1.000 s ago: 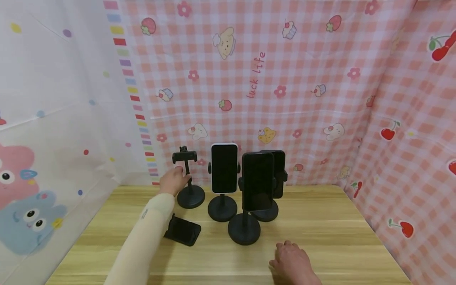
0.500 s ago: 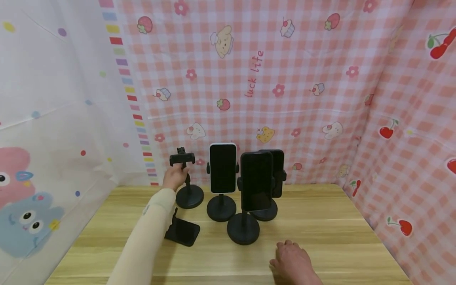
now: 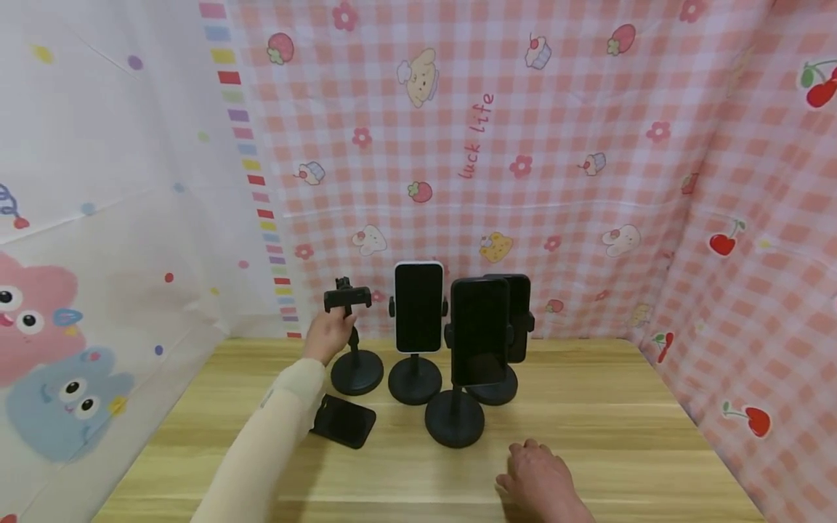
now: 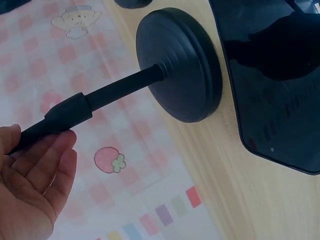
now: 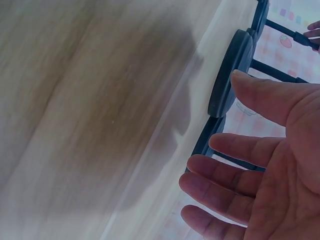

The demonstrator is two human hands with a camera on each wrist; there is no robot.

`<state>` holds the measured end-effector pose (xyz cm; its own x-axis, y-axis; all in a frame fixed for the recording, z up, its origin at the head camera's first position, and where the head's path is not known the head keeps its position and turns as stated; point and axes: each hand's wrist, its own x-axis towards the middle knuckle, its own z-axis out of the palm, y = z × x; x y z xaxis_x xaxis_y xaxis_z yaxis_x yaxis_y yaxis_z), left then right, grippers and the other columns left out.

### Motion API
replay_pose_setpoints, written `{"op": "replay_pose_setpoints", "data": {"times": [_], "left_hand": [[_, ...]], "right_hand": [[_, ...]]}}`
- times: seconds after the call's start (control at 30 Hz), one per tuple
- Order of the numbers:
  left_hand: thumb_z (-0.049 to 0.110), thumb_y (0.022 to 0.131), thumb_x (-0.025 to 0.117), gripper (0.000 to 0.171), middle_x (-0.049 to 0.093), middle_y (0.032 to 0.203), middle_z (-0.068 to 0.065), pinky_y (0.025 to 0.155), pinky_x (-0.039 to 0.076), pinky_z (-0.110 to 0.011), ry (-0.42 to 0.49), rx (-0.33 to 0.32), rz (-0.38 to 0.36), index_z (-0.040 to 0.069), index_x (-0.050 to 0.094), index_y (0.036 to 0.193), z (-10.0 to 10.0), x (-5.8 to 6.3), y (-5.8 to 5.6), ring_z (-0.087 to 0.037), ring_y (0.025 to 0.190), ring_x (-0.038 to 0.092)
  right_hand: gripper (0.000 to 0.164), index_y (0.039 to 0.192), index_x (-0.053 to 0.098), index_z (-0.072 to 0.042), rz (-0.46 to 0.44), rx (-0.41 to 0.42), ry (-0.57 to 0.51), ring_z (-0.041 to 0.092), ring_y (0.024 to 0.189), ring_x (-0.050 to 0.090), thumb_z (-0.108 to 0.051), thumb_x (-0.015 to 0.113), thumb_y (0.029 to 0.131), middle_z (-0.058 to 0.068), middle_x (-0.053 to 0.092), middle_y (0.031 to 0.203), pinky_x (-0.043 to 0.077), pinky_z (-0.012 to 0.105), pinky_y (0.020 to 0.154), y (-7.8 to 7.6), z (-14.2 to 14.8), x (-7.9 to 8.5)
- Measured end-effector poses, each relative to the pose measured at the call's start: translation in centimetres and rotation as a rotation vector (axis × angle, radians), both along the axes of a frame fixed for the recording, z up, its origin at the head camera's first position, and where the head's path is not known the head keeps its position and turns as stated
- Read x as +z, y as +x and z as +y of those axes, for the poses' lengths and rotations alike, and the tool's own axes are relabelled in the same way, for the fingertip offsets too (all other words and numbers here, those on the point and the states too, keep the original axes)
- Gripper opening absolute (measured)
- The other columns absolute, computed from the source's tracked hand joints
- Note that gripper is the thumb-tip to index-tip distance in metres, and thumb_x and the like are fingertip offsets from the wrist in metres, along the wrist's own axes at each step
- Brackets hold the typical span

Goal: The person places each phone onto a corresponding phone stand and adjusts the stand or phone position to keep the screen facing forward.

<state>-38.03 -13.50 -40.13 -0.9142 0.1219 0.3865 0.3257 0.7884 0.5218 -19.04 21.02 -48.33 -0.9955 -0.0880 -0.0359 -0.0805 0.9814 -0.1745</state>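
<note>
My left hand (image 3: 328, 335) grips the upper pole of a black phone stand (image 4: 122, 90), thumb on one side and fingers on the other. The stand's clamp (image 3: 347, 297) holds no phone, and its round base (image 3: 357, 373) is at the back left of the table. Just in front of that base a black phone (image 3: 345, 421) lies flat, partly behind my sleeve; in the left wrist view its dark screen (image 4: 280, 100) shows reflections. Over the front right of the table is my right hand (image 3: 539, 479), fingers loosely spread and holding nothing (image 5: 270, 175).
A stand with a white-edged phone (image 3: 419, 308) is right of the gripped one. Further right, a stand with a black phone (image 3: 480, 331) stands in front of another phone stand (image 3: 519, 318). A pink checked cloth (image 3: 575, 203) hangs behind the wooden table (image 3: 615, 428).
My left hand has closed round the stand's pole, and the stand has come slightly toward me, its clamp lower. My right hand stays in place. The head view has shifted a little.
</note>
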Motion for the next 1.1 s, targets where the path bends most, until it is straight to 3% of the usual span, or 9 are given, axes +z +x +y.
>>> {"op": "replay_pose_setpoints", "data": {"times": [0.13,0.27,0.53,0.7,0.77,0.93,1.1], "left_hand": [[0.012,0.1,0.059,0.039,0.063,0.09,-0.024,0.075,0.05,-0.055,-0.024,-0.027,0.051,0.001,0.047,0.135,0.4,-0.2,0.4,-0.042,0.082,0.063],[0.01,0.099,0.061,0.032,0.06,0.088,-0.022,0.072,0.05,-0.054,-0.029,-0.049,0.108,-0.001,0.053,0.127,0.5,-0.6,0.9,-0.04,0.077,0.062],[0.003,0.095,0.064,0.021,0.047,0.07,-0.01,0.062,0.045,-0.047,-0.023,-0.098,0.212,-0.001,0.053,0.114,0.2,-1.1,2.3,-0.031,0.063,0.05],[0.001,0.094,0.065,0.015,0.044,0.068,-0.007,0.059,0.042,-0.042,-0.034,-0.122,0.245,0.001,0.055,0.105,0.1,-1.4,3.6,-0.025,0.058,0.046],[0.002,0.095,0.065,0.01,0.043,0.066,-0.006,0.057,0.04,-0.04,-0.036,-0.116,0.237,0.003,0.055,0.095,0.1,-1.5,4.1,-0.024,0.057,0.044],[0.002,0.094,0.065,0.02,0.042,0.064,-0.002,0.055,0.038,-0.036,-0.034,-0.117,0.246,0.008,0.051,0.081,0.4,-1.7,5.3,-0.02,0.056,0.04],[0.0,0.095,0.064,0.009,0.046,0.068,-0.004,0.054,0.039,-0.036,-0.033,-0.155,0.281,0.003,0.056,0.096,0.8,-1.7,6.4,-0.02,0.056,0.042]], "right_hand": [[0.047,0.107,0.067,0.002,-0.051,-0.004,-0.022,0.034,0.085,0.06,-0.035,0.08,0.081,0.017,0.06,0.095,0.051,0.055,0.078,-0.3,-0.1,0.1],[0.047,0.109,0.066,0.003,-0.119,-0.007,-0.059,0.032,0.086,0.059,-0.034,0.079,0.083,0.018,0.06,0.098,0.05,0.055,0.082,-0.5,-0.1,0.3],[0.048,0.108,0.066,0.003,-0.118,-0.011,-0.054,0.033,0.085,0.059,-0.035,0.079,0.083,0.018,0.06,0.096,0.051,0.055,0.08,-0.2,-0.2,0.2],[0.048,0.11,0.067,0.003,-0.131,-0.023,-0.065,0.032,0.087,0.06,-0.034,0.08,0.082,0.018,0.061,0.098,0.05,0.055,0.082,-0.2,-0.4,0.3],[0.049,0.11,0.067,0.003,-0.129,-0.019,-0.064,0.033,0.087,0.06,-0.035,0.08,0.082,0.018,0.061,0.099,0.05,0.055,0.082,-0.2,-0.4,0.3],[0.05,0.112,0.067,0.003,-0.145,-0.017,-0.069,0.033,0.09,0.06,-0.035,0.079,0.083,0.019,0.061,0.102,0.05,0.055,0.084,-0.3,-0.5,0.4],[0.05,0.112,0.067,0.003,-0.147,-0.012,-0.067,0.033,0.089,0.06,-0.035,0.079,0.083,0.019,0.061,0.101,0.05,0.054,0.084,-0.3,-0.6,0.5]]}}
